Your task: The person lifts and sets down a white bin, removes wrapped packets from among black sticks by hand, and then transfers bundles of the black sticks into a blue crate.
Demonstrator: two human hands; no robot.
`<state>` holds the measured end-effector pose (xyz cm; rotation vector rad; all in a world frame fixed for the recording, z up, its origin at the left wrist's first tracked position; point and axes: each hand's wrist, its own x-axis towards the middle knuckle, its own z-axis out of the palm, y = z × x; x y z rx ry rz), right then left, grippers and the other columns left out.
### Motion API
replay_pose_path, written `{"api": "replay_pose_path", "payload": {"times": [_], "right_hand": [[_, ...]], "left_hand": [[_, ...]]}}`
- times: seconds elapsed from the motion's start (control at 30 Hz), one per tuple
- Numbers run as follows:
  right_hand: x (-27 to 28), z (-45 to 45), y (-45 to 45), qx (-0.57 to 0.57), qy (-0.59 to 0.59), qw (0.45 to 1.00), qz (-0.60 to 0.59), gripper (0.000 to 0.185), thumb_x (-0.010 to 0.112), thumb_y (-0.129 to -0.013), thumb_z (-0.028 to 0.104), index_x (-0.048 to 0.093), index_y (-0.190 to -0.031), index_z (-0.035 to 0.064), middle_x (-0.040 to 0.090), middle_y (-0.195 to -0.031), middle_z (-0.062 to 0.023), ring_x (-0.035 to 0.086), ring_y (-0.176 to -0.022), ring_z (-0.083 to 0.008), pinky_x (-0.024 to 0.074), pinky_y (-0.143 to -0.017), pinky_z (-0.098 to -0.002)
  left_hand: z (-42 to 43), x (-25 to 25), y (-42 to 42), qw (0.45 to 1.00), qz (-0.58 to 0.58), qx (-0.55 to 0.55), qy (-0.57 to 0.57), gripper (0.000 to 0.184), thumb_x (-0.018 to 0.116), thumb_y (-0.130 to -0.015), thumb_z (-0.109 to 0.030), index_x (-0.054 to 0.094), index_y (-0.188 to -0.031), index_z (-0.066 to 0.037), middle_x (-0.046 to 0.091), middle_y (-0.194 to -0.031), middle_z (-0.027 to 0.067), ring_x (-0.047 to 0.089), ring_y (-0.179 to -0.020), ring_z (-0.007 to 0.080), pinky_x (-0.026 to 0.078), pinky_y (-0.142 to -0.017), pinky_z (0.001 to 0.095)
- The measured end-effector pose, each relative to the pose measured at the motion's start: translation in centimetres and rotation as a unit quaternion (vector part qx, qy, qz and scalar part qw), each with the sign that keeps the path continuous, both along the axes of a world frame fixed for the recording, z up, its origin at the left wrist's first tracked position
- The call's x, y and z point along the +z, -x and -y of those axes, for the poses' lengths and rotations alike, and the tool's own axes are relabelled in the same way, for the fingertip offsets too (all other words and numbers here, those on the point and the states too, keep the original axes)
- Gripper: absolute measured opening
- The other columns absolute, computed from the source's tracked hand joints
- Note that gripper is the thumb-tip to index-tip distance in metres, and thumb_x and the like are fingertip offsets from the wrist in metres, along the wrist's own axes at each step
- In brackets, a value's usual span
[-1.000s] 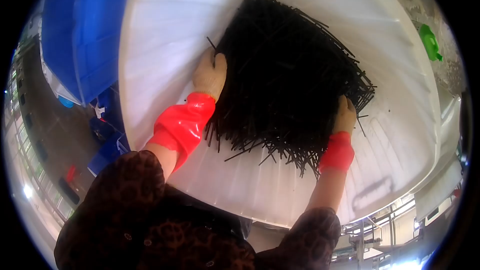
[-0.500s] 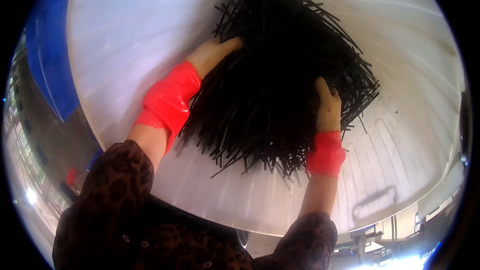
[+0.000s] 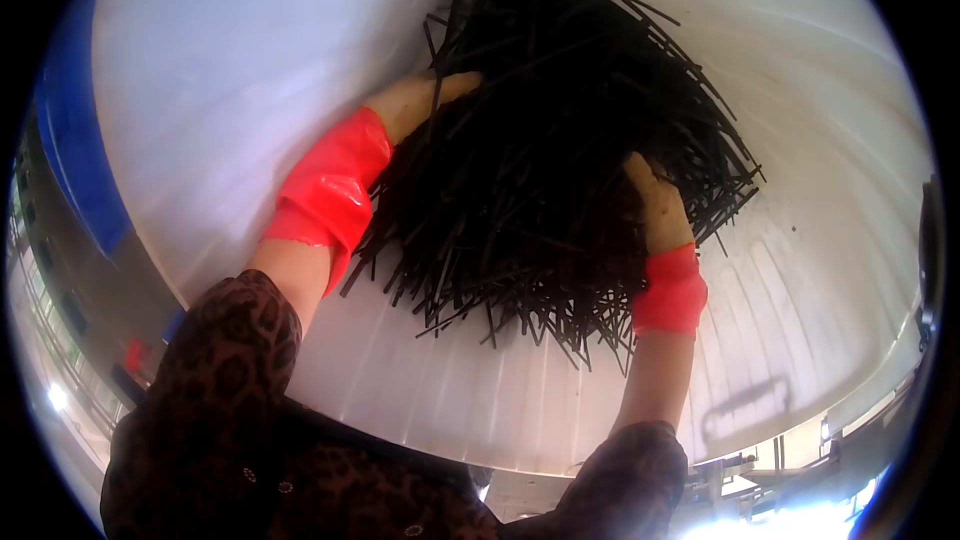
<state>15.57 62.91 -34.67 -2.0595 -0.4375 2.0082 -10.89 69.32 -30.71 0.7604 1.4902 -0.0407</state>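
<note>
A big, tangled bundle of thin black sticks or tubes [image 3: 540, 170] lies in a white tub [image 3: 250, 80]. I wear rubber gloves, yellowish at the hands and red at the cuffs. My left hand [image 3: 412, 105] grips the upper left side of the bundle, its thumb resting on top and the other fingers buried among the sticks. On the right side, my right hand [image 3: 660, 205] holds the bundle with the thumb along the top, its remaining fingers hidden underneath. Stick ends poke out all round, most loosely toward the bottom.
The tub's curved, ribbed wall surrounds both arms, and its near rim [image 3: 430, 445] runs just before my body. A blue sheet or panel [image 3: 75, 140] stands outside at the left. Equipment and bright light show beyond the rim at the lower right.
Both hands keep their hold on the bundle. My left hand has shifted slightly left and my right forearm slightly right; sticks at the edges have moved and fanned out a little.
</note>
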Motion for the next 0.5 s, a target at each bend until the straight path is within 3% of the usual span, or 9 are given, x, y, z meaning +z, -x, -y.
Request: {"api": "replay_pose_path", "payload": {"times": [0.13, 0.2, 0.23, 0.27, 0.3, 0.33, 0.37, 0.4, 0.5], "right_hand": [[-0.9, 0.5, -0.7, -0.004, -0.051, 0.997, -0.053, 0.035, 0.047, -0.073, 0.000, 0.051, -0.108, 0.0026, 0.057, -0.094, -0.0140, 0.056, -0.083, -0.0262, 0.0438, -0.073, -0.0289], [-1.3, 1.3, -1.7, 0.190, -0.155, 0.969, 0.007, 0.036, 0.050, -0.068, 0.001, 0.052, -0.104, 0.0016, 0.057, -0.096, -0.0141, 0.056, -0.085, -0.0266, 0.0436, -0.074, -0.0293], [-1.9, 1.9, -2.4, 0.188, -0.157, 0.969, 0.009, 0.036, 0.050, -0.068, 0.001, 0.052, -0.104, 0.0016, 0.057, -0.096, -0.0141, 0.056, -0.085, -0.0266, 0.0436, -0.074, -0.0293], [-2.6, 2.7, -3.2, 0.299, -0.395, 0.866, 0.060, 0.036, 0.052, -0.069, 0.005, 0.051, -0.105, 0.0016, 0.057, -0.096, -0.0145, 0.055, -0.085, -0.0263, 0.0430, -0.075, -0.0297], [-2.0, 2.6, -3.5, 0.386, -0.601, 0.692, 0.108, 0.036, 0.054, -0.070, 0.009, 0.051, -0.105, 0.0016, 0.057, -0.096, -0.0148, 0.055, -0.086, -0.0261, 0.0423, -0.076, -0.0300], [-1.4, 2.3, -3.8, 0.243, -0.413, 0.877, -0.021, 0.038, 0.055, -0.071, 0.015, 0.050, -0.106, 0.0003, 0.057, -0.096, -0.0149, 0.054, -0.088, -0.0255, 0.0413, -0.078, -0.0308], [0.2, 1.2, -3.3, 0.074, -0.183, 0.969, -0.150, 0.041, 0.056, -0.072, 0.021, 0.050, -0.106, -0.0010, 0.057, -0.097, -0.0149, 0.054, -0.089, -0.0250, 0.0404, -0.080, -0.0316], [0.8, 0.6, -3.5, 0.072, -0.186, 0.969, -0.148, 0.041, 0.056, -0.072, 0.021, 0.050, -0.106, -0.0010, 0.057, -0.097, -0.0149, 0.054, -0.089, -0.0250, 0.0404, -0.080, -0.0316], [0.5, -0.6, -5.4, 0.261, -0.303, 0.916, -0.030, 0.036, 0.052, -0.075, 0.011, 0.047, -0.109, 0.0002, 0.057, -0.092, -0.0079, 0.054, -0.088, -0.0242, 0.0429, -0.081, -0.0293]], "left_hand": [[0.8, 0.5, -0.8, 1.000, -0.007, -0.022, -0.018, 0.032, 0.036, -0.088, -0.017, 0.043, -0.117, -0.005, 0.048, -0.113, 0.0088, 0.049, -0.098, 0.0203, 0.040, -0.082, 0.0266], [0.7, 0.2, -2.0, 0.999, -0.008, -0.036, -0.030, 0.032, 0.036, -0.088, -0.016, 0.043, -0.117, -0.004, 0.048, -0.114, 0.0089, 0.048, -0.099, 0.0205, 0.040, -0.082, 0.0266], [1.2, 0.5, -2.5, 0.998, -0.008, -0.043, -0.038, 0.032, 0.036, -0.088, -0.016, 0.043, -0.117, -0.004, 0.048, -0.114, 0.0089, 0.048, -0.099, 0.0206, 0.040, -0.082, 0.0266], [2.0, 1.2, -3.2, 0.998, -0.008, -0.050, -0.045, 0.032, 0.036, -0.088, -0.016, 0.043, -0.117, -0.004, 0.048, -0.115, 0.0089, 0.048, -0.100, 0.0208, 0.040, -0.082, 0.0267], [2.5, 1.4, -4.2, 0.997, -0.007, -0.056, -0.053, 0.032, 0.036, -0.088, -0.016, 0.043, -0.117, -0.004, 0.047, -0.115, 0.0089, 0.048, -0.100, 0.0209, 0.040, -0.083, 0.0267], [2.6, 1.2, -5.6, 0.996, -0.007, -0.063, -0.061, 0.032, 0.036, -0.088, -0.016, 0.043, -0.117, -0.004, 0.047, -0.115, 0.0090, 0.048, -0.100, 0.0210, 0.040, -0.083, 0.0267], [3.0, 1.4, -6.7, 0.996, -0.006, -0.066, -0.063, 0.032, 0.036, -0.088, -0.016, 0.043, -0.117, -0.004, 0.047, -0.115, 0.0090, 0.048, -0.100, 0.0210, 0.040, -0.083, 0.0267], [3.8, 1.5, -7.2, 0.981, -0.048, -0.125, -0.143, 0.033, 0.036, -0.088, -0.016, 0.042, -0.118, -0.004, 0.046, -0.116, 0.0096, 0.048, -0.101, 0.0217, 0.040, -0.084, 0.0273], [6.8, 0.8, -7.9, 0.867, -0.168, -0.288, -0.371, 0.036, 0.036, -0.087, -0.015, 0.038, -0.122, -0.006, 0.044, -0.119, 0.0115, 0.048, -0.102, 0.0239, 0.038, -0.088, 0.0289]]}}
